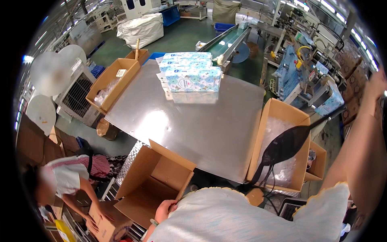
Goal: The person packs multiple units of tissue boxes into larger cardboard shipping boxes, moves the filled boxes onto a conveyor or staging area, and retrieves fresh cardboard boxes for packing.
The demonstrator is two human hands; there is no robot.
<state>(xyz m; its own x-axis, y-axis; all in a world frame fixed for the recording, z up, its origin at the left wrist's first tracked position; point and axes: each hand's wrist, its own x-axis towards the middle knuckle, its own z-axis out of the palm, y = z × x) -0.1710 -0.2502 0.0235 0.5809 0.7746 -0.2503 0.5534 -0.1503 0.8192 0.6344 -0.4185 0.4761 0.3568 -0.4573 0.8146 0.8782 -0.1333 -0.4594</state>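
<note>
My left hand [164,209] is at the near rim of an open, empty-looking cardboard box [167,171], its fingers curled on the edge. This box stands tilted against the near left side of a metal table [193,133]. My right arm is raised far out to the right. The right hand [377,84] sits blurred at the picture's rim, and its fingers cannot be made out. Light blue printed tissue packs [193,79] stand in rows at the table's far side.
Cardboard boxes with clear plastic flank the table, left [115,86] and right [282,125]. A black oval item with straps [286,145] hangs over the right box. At lower left a co-worker [72,181] handles a carton [107,222]. A conveyor [225,42] lies beyond.
</note>
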